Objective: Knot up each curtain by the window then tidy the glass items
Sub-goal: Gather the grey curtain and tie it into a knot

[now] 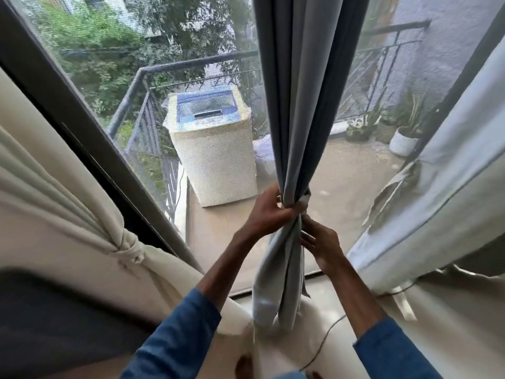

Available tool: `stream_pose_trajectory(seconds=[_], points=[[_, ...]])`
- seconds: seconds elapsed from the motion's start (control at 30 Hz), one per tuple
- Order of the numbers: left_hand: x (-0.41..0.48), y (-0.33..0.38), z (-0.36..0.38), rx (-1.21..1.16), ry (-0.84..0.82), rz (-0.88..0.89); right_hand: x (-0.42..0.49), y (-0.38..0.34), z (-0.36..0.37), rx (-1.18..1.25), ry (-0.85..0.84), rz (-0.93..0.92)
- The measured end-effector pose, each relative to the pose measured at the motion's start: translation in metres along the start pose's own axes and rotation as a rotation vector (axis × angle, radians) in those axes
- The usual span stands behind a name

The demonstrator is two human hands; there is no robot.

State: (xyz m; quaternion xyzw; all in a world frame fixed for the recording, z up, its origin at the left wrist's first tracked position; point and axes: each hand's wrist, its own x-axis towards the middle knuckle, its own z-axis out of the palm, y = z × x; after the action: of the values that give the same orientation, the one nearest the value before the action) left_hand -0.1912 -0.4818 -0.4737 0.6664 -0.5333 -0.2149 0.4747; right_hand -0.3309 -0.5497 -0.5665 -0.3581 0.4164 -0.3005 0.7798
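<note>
Sleeves: blue cloth cuffs (180, 332) are sitting closest to us, both forearms reaching up toward the window.
Left hand: the left hand (269, 207) is curling tight around the grey curtain (296, 105) right at the bunched spot, fingers wrapping the wad of fabric.
Right hand: the right hand (321, 243) is just below it, fingertips pinching the hanging tail of the same cloth.
Grey curtain: it's hanging mid-window in long smooth pleats, gathering into a lumpy knot (299, 202) between the hands, with the loose end drooping soft and folded toward the sill.
Cream curtain: the cream curtain (68, 192) on the left is already sitting in a chunky twisted knot (131, 248), matte and thick looking.
Pale curtain: the pale curtain (442, 165) on the right is hanging loose, a bit shiny and crumpled.
Outside: a boxy white washing machine (216, 149) is showing through the mesh screen, beside a metal railing (169, 69) and a round white plant pot (403, 143).
</note>
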Motion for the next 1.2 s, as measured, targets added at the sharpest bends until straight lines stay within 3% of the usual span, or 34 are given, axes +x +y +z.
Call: stream_pose_trajectory(seconds=[0.17, 0.33, 0.53, 0.6, 0.73, 0.97, 1.2], points=[[0.007, -0.014, -0.004, 0.183, 0.098, -0.039, 0.0, -0.001, 0.007, 0.048, 0.032, 0.016], [0.006, -0.024, -0.008, 0.601, 0.172, -0.081, -0.006, -0.005, 0.011, 0.055, 0.036, -0.027], [0.005, -0.02, -0.011, 0.825, 0.044, -0.218, -0.009, -0.01, 0.015, 0.047, 0.118, -0.118], [0.004, -0.026, -0.008, 0.788, -0.023, -0.226, -0.01, -0.01, 0.015, 0.043, 0.152, -0.121], [0.001, -0.032, 0.006, 0.492, -0.239, -0.219, -0.015, -0.01, 0.015, 0.053, 0.225, -0.115], [0.0, -0.038, 0.031, 0.455, -0.344, -0.262, -0.028, -0.005, 0.01, 0.108, 0.32, -0.114], [-0.012, -0.015, 0.048, 0.359, -0.383, -0.157, -0.049, 0.0, -0.004, 0.128, 0.379, -0.13]])
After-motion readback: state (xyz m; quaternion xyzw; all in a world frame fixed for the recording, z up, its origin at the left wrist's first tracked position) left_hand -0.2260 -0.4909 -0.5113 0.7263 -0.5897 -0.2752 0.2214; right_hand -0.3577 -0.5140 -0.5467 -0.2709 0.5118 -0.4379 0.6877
